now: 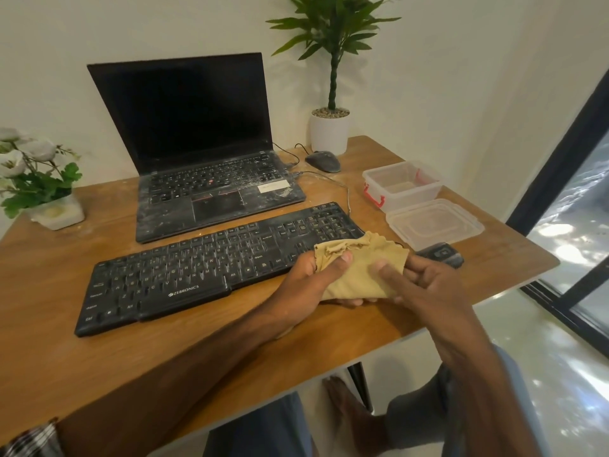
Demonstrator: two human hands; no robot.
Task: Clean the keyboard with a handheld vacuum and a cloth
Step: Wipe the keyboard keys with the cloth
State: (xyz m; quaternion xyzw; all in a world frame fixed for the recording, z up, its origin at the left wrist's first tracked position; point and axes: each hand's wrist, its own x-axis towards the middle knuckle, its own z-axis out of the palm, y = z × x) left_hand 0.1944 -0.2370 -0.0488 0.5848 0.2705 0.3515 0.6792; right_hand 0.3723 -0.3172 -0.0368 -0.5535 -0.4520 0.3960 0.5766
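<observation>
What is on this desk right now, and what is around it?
table: one, brown wood
laptop: one, black and dusty, open at the back
keyboard: one, black, in front of the laptop
mouse: one, dark grey, right of the laptop
leafy plant: one, green in white pot, back corner
flowers: one pot, white, left edge
box: one, clear with red clips, right side
lid: one, clear, beside the box
dark gadget: one, black, near the lid, partly hidden
cloth: one, tan, by the keyboard's right end
left hand: one, grips the cloth
right hand: one, holds the cloth
</observation>
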